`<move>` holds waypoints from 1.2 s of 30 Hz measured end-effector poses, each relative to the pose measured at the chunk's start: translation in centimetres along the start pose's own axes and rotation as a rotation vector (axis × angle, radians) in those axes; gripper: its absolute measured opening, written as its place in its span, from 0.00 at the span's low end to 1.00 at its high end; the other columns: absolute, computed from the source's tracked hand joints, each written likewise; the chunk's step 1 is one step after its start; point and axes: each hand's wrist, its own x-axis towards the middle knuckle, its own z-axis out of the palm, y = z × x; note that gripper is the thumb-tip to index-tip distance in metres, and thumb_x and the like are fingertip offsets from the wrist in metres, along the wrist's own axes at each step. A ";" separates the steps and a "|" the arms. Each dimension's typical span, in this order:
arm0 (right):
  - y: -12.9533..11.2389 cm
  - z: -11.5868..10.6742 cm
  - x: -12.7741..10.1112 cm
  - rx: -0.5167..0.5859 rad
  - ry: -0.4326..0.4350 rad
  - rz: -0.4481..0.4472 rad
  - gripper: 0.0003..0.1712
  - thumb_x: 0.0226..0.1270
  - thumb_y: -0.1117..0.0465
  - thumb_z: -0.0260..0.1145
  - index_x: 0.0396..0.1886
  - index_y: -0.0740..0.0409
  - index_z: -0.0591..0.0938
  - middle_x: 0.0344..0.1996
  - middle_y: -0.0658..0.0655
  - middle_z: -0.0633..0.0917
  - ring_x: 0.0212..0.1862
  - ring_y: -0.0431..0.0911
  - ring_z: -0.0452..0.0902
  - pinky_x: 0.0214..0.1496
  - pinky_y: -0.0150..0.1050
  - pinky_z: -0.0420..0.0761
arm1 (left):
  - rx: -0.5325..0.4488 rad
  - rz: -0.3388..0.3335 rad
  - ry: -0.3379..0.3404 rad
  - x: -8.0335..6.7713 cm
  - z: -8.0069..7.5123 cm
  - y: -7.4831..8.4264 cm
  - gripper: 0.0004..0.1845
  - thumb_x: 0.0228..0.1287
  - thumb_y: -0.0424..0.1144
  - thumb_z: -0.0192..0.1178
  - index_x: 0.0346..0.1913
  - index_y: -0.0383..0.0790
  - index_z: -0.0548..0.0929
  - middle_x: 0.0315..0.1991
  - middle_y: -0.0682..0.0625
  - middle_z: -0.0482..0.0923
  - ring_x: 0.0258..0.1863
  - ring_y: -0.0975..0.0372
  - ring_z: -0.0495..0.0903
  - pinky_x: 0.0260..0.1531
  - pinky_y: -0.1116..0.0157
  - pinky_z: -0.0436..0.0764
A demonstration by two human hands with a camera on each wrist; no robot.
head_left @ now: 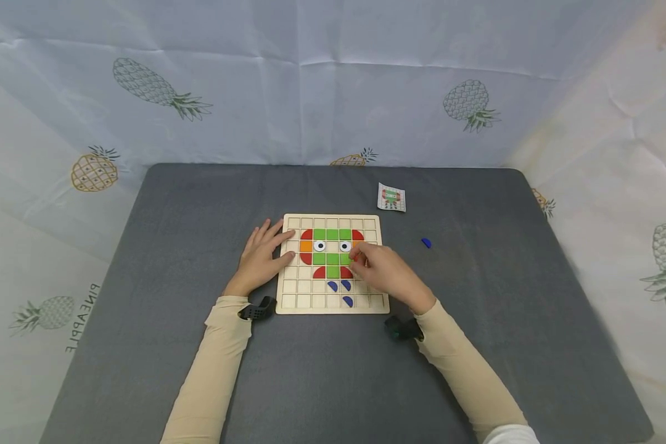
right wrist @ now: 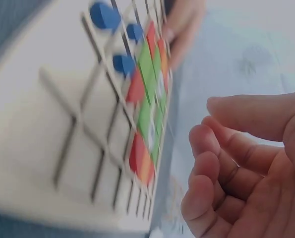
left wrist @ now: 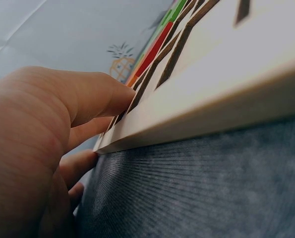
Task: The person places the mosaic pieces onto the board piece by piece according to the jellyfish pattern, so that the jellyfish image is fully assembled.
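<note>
A wooden grid board (head_left: 300, 302) lies on the dark table, with a pattern of green (head_left: 332, 259), red (head_left: 306, 258) and orange (head_left: 306, 246) tiles on it. Two eye tiles (head_left: 319, 246) sit among them. Below the pattern are three blue half-round pieces (right wrist: 104, 16). My left hand (head_left: 258, 265) rests at the board's left edge with its fingers spread, the thumb (left wrist: 107, 96) on the rim. Over the right side of the pattern hovers my right hand (head_left: 387, 272), its fingers loosely bent. Nothing shows between its thumb and fingers in the right wrist view.
One more blue half-round piece (head_left: 426, 243) lies on the table to the right of the board. Behind the board's right corner is a small pattern card (head_left: 391, 198) with a similar figure. A pineapple-print cloth (head_left: 311, 111) hangs around the table.
</note>
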 end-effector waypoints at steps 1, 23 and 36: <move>0.4 -0.5 -0.2 0.009 0.010 0.011 0.10 0.73 0.59 0.65 0.48 0.59 0.83 0.26 0.51 0.80 0.23 0.42 0.68 0.23 0.33 0.68 | -0.001 0.000 0.001 0.0 0.0 0.0 0.30 0.70 0.46 0.60 0.73 0.46 0.73 0.82 0.44 0.54 0.84 0.49 0.41 0.83 0.50 0.34; 11.9 -6.1 -1.7 -0.166 0.194 0.422 0.22 0.78 0.55 0.56 0.63 0.63 0.80 0.58 0.69 0.83 0.56 0.63 0.81 0.54 0.61 0.81 | 0.011 -0.020 -0.003 -0.2 0.1 -0.2 0.30 0.70 0.45 0.60 0.73 0.46 0.73 0.82 0.44 0.54 0.84 0.49 0.41 0.83 0.50 0.34; 11.0 -5.5 -1.1 -0.179 0.191 0.361 0.11 0.73 0.61 0.63 0.49 0.62 0.84 0.42 0.64 0.84 0.40 0.54 0.78 0.41 0.50 0.80 | 0.019 -0.011 -0.001 0.0 0.1 0.0 0.30 0.70 0.45 0.60 0.73 0.46 0.73 0.81 0.44 0.54 0.84 0.49 0.41 0.83 0.50 0.34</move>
